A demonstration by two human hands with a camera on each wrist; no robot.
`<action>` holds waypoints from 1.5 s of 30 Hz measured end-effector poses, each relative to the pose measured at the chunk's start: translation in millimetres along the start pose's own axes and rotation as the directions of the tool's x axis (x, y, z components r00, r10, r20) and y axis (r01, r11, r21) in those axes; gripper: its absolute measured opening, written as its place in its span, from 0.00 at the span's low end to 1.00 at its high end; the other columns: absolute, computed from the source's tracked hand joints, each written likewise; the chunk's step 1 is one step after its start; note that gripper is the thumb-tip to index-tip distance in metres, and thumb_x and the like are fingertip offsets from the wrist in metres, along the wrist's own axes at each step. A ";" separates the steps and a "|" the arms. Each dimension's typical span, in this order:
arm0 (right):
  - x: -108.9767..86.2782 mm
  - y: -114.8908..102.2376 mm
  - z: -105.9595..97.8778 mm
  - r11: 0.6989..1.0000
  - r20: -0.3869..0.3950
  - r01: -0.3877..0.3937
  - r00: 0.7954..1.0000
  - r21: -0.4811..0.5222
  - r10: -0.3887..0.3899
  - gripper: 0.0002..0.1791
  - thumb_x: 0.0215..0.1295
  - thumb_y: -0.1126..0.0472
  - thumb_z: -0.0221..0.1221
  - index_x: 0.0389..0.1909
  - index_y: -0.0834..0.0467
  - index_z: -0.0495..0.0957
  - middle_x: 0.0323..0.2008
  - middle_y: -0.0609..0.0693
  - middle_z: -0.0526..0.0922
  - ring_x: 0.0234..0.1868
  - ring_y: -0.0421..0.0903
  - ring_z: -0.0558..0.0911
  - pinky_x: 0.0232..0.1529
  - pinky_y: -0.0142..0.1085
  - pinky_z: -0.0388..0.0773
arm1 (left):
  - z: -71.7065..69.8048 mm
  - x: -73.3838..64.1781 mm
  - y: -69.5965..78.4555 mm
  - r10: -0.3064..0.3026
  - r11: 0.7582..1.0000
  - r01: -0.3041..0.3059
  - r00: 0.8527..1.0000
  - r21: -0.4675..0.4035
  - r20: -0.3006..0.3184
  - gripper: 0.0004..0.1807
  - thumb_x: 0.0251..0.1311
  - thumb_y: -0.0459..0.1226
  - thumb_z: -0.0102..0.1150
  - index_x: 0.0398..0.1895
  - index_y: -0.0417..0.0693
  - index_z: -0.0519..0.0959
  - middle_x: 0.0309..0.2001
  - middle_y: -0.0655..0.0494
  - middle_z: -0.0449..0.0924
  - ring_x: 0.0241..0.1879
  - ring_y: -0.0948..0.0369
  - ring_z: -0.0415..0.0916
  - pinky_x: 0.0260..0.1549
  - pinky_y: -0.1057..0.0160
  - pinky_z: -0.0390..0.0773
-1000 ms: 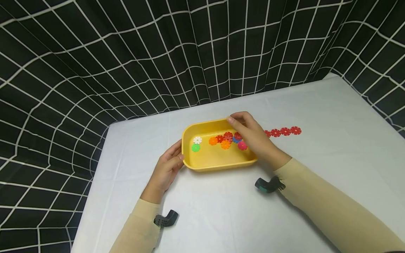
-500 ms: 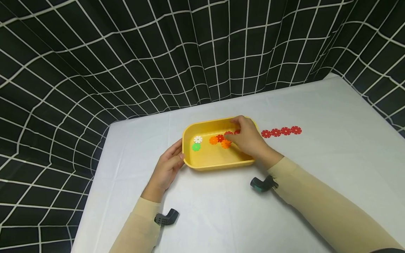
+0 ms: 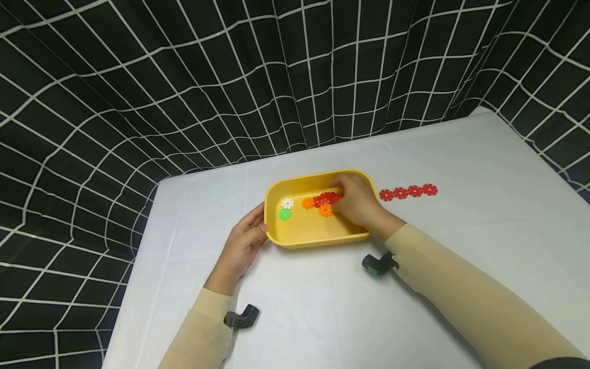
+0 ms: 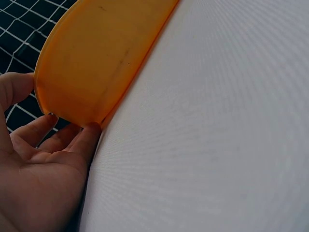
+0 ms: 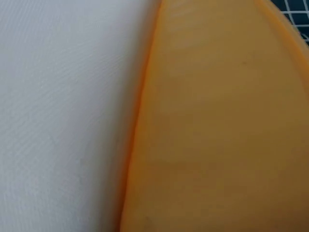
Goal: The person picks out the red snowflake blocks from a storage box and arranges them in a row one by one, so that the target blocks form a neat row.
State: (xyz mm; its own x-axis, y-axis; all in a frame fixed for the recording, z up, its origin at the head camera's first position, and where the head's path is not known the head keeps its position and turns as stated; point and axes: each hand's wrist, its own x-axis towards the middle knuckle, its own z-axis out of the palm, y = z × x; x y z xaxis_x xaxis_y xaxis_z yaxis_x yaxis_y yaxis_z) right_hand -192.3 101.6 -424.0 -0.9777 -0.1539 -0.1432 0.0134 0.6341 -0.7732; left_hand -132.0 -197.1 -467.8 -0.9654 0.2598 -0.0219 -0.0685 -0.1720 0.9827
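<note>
A yellow plastic tray (image 3: 295, 237) sits on the table, holding several notched snowflake building discs. My left hand (image 3: 241, 246) steadies the tray's left end, thumb at the rim and fingers against the outer wall. The left wrist view shows these fingers touching the tray wall (image 4: 96, 53). Down inside the tray, my right hand (image 3: 357, 202) reaches in with bent fingers beside a bunch of red discs (image 3: 326, 198); I cannot tell whether it pinches one. Close by lie two orange discs (image 3: 325, 210). A white disc (image 3: 287, 203) and a green disc (image 3: 285, 214) lie at the left.
To the right of the tray, a joined row of red discs (image 3: 408, 191) lies on the white tablecloth (image 3: 295, 307). A black curtain with white grid lines (image 3: 322, 77) hangs behind the table. The right wrist view shows only the tray's outer wall (image 5: 217, 121) and cloth.
My right hand has gone from the tray's far right rim down into the tray and a little left. The red discs there are bunched closer together. My left hand has stayed put.
</note>
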 end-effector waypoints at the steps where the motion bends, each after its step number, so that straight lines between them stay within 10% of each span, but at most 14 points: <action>1: 0.7 -0.6 0.9 1.000 -0.005 -0.001 1.000 -0.022 0.001 0.29 0.65 0.75 0.71 0.67 0.66 0.77 0.62 0.63 0.76 0.64 0.60 0.71 0.72 0.52 0.72 | 0.0 -0.2 0.3 0.000 1.000 0.000 1.000 0.000 0.000 0.34 0.78 0.27 0.53 0.85 0.38 0.62 0.82 0.45 0.63 0.79 0.52 0.62 0.72 0.55 0.71; 12: 5.0 -3.8 1.9 0.993 0.028 -0.037 0.999 -0.109 0.040 0.16 0.69 0.73 0.68 0.56 0.64 0.81 0.49 0.60 0.82 0.50 0.58 0.77 0.58 0.48 0.79 | -0.2 0.4 2.1 0.005 1.000 -0.005 1.000 0.004 0.003 0.34 0.78 0.28 0.53 0.85 0.38 0.62 0.82 0.44 0.62 0.80 0.50 0.62 0.71 0.55 0.72; 22: 2.4 -5.9 -2.9 0.985 0.016 -0.064 0.998 0.162 0.062 0.09 0.77 0.68 0.65 0.53 0.65 0.81 0.42 0.59 0.81 0.40 0.54 0.81 0.40 0.37 0.83 | 0.0 0.8 2.9 0.002 1.000 -0.002 1.000 0.008 -0.001 0.34 0.78 0.28 0.52 0.85 0.37 0.62 0.82 0.44 0.62 0.80 0.51 0.62 0.71 0.55 0.72; 45: -7.1 -3.6 -8.8 0.858 0.078 0.053 0.991 0.511 -0.108 0.12 0.76 0.69 0.65 0.57 0.65 0.80 0.46 0.62 0.79 0.44 0.60 0.87 0.51 0.50 0.89 | -2.3 0.7 -0.4 0.005 1.000 -0.005 1.000 -0.003 0.006 0.33 0.78 0.27 0.52 0.84 0.37 0.62 0.82 0.44 0.62 0.79 0.50 0.62 0.71 0.55 0.73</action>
State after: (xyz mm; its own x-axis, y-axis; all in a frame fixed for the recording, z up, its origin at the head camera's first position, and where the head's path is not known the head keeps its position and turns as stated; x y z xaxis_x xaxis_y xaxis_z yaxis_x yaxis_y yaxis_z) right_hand -187.3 107.1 -414.7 -0.9540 -0.2803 -0.1066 0.0667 0.1483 -0.9867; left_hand -133.3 -199.0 -468.6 -0.9641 0.2649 -0.0161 -0.0648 -0.1760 0.9823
